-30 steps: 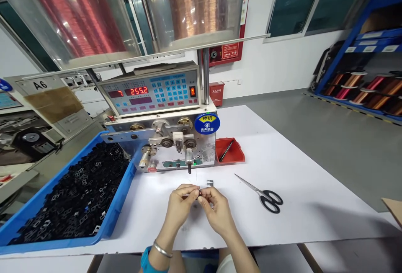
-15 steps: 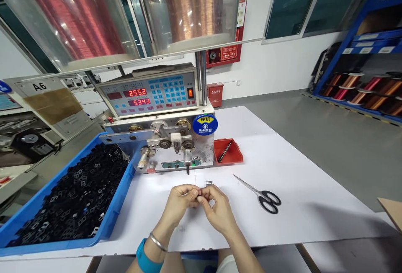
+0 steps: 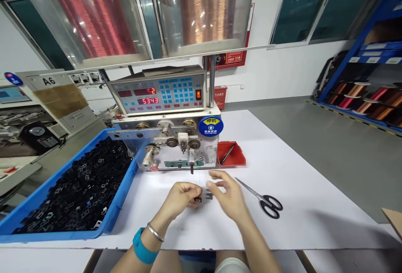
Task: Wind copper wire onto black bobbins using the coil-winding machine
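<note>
My left hand pinches a small black plastic bobbin between thumb and fingers, low over the white tabletop. My right hand is off to the right of it, thumb and fingers apart, with nothing seen in them. Between the hands lie a few small dark and metallic pieces, partly behind my right fingers. Above my left fingertips, a thin wire runs up toward the winding machine's spindle. Scissors with black handles lie to the right of my right hand.
A blue bin heaped with black plastic bobbins stands at the left. Behind my hands is the winding machine with its lit control panel. A red tray holds a black pen-like tool. Covered wire spools hang overhead.
My right hand has let go and moved right and up, fingers spreading. My left hand keeps the bobbin. The upper display went from 255.2 to 5.2, and the view shifted slightly.
</note>
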### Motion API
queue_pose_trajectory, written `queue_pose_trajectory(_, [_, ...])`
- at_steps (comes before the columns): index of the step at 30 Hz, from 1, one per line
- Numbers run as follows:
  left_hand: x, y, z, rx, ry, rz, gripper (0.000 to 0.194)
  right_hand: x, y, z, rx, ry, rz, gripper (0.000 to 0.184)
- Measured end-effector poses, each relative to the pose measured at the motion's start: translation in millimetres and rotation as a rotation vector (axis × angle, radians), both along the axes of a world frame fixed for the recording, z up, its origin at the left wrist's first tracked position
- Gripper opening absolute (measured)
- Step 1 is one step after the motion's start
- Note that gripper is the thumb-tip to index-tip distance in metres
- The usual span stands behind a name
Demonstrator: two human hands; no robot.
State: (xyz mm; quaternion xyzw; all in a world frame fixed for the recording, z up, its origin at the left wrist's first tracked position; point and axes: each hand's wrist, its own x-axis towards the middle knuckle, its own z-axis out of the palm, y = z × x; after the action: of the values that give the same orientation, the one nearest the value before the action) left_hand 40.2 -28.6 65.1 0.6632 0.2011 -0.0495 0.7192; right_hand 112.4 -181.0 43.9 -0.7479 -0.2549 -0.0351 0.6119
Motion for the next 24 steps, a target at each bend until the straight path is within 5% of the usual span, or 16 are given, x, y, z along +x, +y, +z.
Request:
queue_pose_trajectory(5, [-5, 12, 3.8, 0.047, 0.041, -0.035, 0.036, 26, -102, -40.4, -0.693, -0.274, -0.384, 0.023])
queue_pose_trajectory(8, [-7, 16, 3.3, 0.061, 0.044, -0.072, 0.034, 36, -141, -55.5, -0.911, -0.264, -0.291, 0.025])
queue_pose_trajectory(12, [-10, 17, 4.0, 0.068, 0.032, -0.084, 0.033, 35, -153, -54.0, -0.924, -0.222, -0.159, 0.028])
queue_pose_trajectory(15, [-13, 17, 7.1, 0.07, 0.03, -0.086, 0.032, 29, -151, -41.1, -0.787, -0.06, -0.084, 0.026])
queue_pose_trajectory(19, [-16, 18, 11.8, 0.079, 0.025, -0.105, 0.031, 13, -135, -6.7, -0.519, 0.221, 0.192, 0.034])
queue_pose_trajectory(24, [-17, 17, 13.6, 0.074, 0.03, -0.13, 0.027, 10, -96, 36.6, -0.489, 0.203, 0.538, 0.035])
